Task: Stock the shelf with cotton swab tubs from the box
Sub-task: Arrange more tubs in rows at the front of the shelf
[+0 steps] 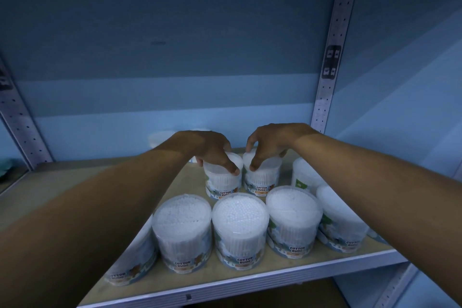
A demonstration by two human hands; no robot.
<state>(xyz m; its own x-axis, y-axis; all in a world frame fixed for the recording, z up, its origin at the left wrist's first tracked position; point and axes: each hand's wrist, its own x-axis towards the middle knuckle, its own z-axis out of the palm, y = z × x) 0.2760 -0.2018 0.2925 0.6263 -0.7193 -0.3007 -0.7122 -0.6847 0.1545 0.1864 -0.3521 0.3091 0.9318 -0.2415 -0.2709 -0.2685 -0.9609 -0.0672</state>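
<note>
Cotton swab tubs, round clear-plastic cylinders packed with white tips, are standing on the pale wooden shelf (220, 275). Both hands are reaching to the back row: the left hand (212, 150) is gripping the lid rim of the left rear tub (222, 182) with curled fingers, and the right hand (270, 145) is gripping the right rear tub (262, 180) the same way, the two tubs sitting just beside each other. A front row of tubs (240, 227) is standing upright near the white metal shelf edge (250, 282).
</note>
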